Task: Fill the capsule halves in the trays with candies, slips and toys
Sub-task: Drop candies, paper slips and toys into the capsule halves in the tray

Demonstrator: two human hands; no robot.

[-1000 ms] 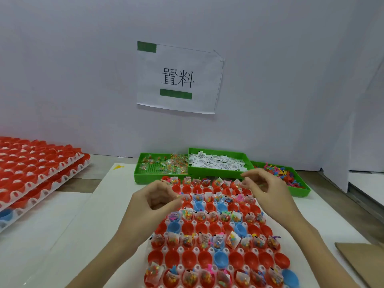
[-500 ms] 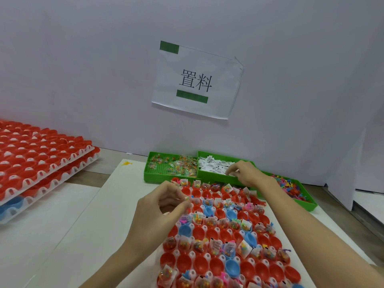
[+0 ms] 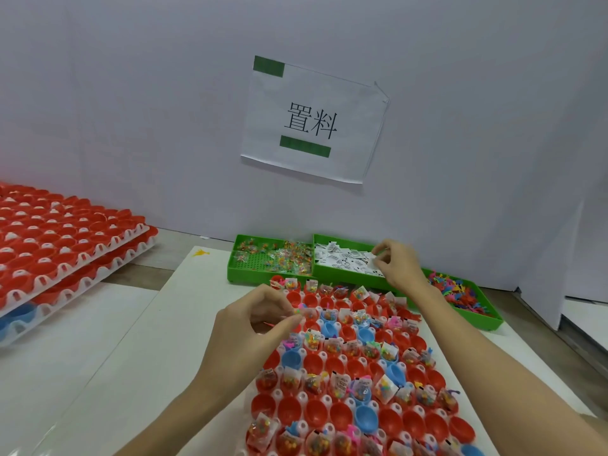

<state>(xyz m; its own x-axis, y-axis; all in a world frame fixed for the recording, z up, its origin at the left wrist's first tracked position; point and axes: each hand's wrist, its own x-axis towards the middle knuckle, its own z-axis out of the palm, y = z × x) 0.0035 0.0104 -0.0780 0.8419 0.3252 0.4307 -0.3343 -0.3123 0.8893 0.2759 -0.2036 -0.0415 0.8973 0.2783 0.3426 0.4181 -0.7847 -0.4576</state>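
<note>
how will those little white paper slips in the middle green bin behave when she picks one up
The slips look thin and flat, so probably very light and floppy. They lie loosely overlapped in the green bin, so several may lift together. The right hand pinches with fingertips, which suits them.

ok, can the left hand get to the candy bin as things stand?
Probably yes. The left hand hovers over the capsule tray's far-left corner, and the candy bin sits just beyond with nothing between; its fingers seem to pinch something small already.
</note>
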